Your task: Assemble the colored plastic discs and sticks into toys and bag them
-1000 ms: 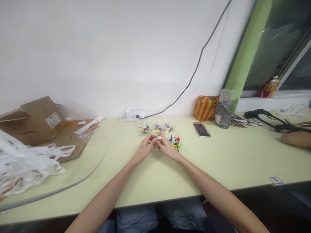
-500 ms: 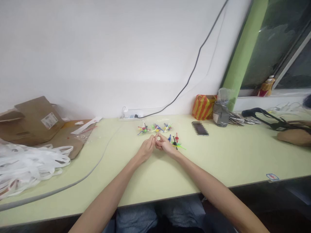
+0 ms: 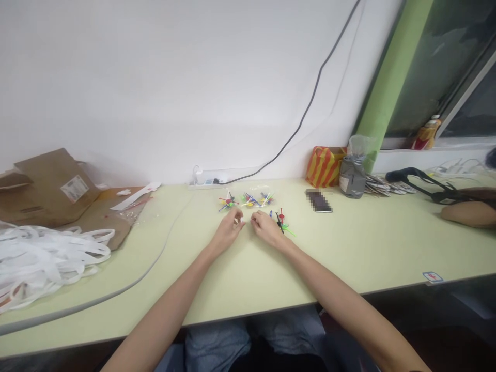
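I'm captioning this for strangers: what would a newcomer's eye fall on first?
Probably the colourful pieces lying just beyond the left hand and right hand, near the middle of the picture. Next, perhaps, the red-and-yellow striped bag by the wall to the right, and the heap of white strips at the left edge.

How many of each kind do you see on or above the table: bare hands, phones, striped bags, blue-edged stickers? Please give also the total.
Bare hands: 2 (left hand, right hand)
Phone: 1
Red-and-yellow striped bag: 1
Blue-edged sticker: 1
Total: 5
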The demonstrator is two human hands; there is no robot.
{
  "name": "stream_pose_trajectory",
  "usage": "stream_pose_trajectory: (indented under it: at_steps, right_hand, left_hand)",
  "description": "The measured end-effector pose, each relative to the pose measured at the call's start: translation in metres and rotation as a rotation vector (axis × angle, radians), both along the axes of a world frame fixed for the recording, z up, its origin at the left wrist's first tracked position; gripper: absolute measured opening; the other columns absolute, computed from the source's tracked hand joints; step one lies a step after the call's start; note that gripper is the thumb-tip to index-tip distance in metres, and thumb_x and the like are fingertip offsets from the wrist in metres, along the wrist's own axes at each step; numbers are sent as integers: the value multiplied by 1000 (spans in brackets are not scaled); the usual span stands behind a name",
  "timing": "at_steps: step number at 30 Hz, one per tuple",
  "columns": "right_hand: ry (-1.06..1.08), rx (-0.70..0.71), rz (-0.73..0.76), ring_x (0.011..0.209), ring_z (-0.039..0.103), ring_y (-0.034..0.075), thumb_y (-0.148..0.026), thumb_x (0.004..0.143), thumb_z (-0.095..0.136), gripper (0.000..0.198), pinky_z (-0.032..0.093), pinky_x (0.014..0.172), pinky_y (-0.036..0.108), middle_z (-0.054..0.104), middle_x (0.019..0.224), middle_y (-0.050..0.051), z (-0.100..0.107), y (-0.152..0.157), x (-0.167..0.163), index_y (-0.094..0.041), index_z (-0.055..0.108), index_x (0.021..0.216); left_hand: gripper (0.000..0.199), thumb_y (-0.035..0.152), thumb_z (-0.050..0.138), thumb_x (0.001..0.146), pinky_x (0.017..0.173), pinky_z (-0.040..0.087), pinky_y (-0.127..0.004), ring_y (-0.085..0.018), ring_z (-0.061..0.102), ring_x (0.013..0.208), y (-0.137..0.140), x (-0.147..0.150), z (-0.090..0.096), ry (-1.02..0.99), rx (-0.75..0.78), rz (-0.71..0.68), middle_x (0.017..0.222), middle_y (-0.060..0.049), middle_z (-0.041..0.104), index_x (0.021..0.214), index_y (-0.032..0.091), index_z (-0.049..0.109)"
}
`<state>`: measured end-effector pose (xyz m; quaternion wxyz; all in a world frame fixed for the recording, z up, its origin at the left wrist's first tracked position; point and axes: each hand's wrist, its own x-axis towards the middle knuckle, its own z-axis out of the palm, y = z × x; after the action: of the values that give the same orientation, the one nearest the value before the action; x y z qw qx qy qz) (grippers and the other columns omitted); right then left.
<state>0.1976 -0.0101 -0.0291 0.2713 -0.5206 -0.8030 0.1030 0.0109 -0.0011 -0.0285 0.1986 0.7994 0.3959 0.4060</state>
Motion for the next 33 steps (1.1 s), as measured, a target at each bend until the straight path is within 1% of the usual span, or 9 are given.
stream_pose_trajectory:
  at_steps: [3,8,15,19,21,23,25,28,33]
  right_hand:
    - [-160,20,-64,100,56,22,-20,98,39,22,37,79,29,63,105,12,2,3,7,-16,60,93]
    - [-310,-23,-221,107,55,28,-18,99,35,30,38,85,34,63,112,17,1,11,21,-13,63,105]
    - [-371,-77,-372,108,56,31,-11,94,40,30,40,86,37,63,112,21,5,15,43,-10,64,111]
    - [-142,43,-283,104,58,26,-20,97,41,28,40,83,31,67,107,17,11,11,36,-13,68,100]
    - [48,-17,-172,90,62,20,-26,96,45,27,41,76,26,70,96,11,11,9,23,-15,69,96]
    - [177,-157,-71,75,62,16,-27,93,50,26,39,67,23,71,81,7,8,6,10,-14,72,88]
    - [218,-234,-20,67,61,15,-28,90,54,26,37,62,22,70,71,5,4,4,1,-14,73,78]
    - [213,-230,-22,63,59,14,-32,90,56,28,37,62,23,69,64,4,3,2,1,-15,73,76]
    - [151,-238,-19,65,59,13,-28,89,57,22,36,61,22,70,71,4,8,4,18,-15,73,81]
  left_hand:
    - [12,30,58,87,80,46,-30,-16,59,84,-1,3,-2,40,-25,-35,90,-1,62,95,21,54]
    - [17,30,60,86,82,45,-33,-18,59,84,-2,3,0,110,-7,9,93,-3,66,100,21,63]
    - [13,30,62,81,75,49,-30,-17,62,78,-5,4,3,20,-142,-56,88,-3,66,90,20,65]
    - [11,30,61,82,76,49,-30,-17,63,80,-8,4,6,33,-170,-92,86,-1,66,88,20,64]
    - [11,30,62,82,76,49,-30,-17,61,81,-7,2,6,74,-131,-102,89,-2,65,87,21,65]
    - [11,30,65,80,78,48,-31,-18,60,83,-4,-1,5,126,-87,-85,90,-3,63,86,21,66]
    - [14,32,66,79,79,47,-33,-19,58,84,0,-6,4,180,-77,-61,89,-3,62,88,21,67]
    - [23,35,67,80,82,46,-35,-22,58,88,2,-12,8,236,-107,-49,91,-4,64,99,22,68]
    - [30,38,66,80,83,47,-36,-24,60,91,-3,-16,19,264,-175,-74,95,-5,65,104,23,71]
